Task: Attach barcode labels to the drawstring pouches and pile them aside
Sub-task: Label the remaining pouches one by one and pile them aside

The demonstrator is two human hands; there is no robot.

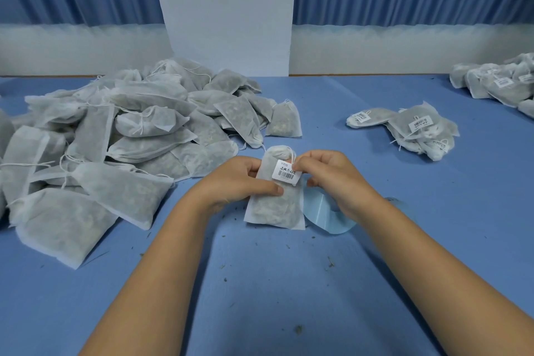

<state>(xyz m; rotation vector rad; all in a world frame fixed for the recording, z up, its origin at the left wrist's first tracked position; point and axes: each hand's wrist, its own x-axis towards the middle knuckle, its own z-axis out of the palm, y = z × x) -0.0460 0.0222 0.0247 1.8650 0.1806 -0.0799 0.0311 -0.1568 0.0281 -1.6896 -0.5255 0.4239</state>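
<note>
Left grip [239, 180] clamped on pouch [274, 209] from left side, thumb across front. Right grip [329, 179] pinches barcode label [287, 174], right edge, against pouch upper front.

Barcode label [286, 173] on hand-held pouch [273, 209]

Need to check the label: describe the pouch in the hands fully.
The pouch is a thin white see-through fabric bag of greenish dried bits, neck gathered by a white drawstring, pointing away. Its lower end seems to rest on the blue table. A white barcode label sits on its upper half. The left hand grips its left edge; the right hand pinches the label's right end.
</note>
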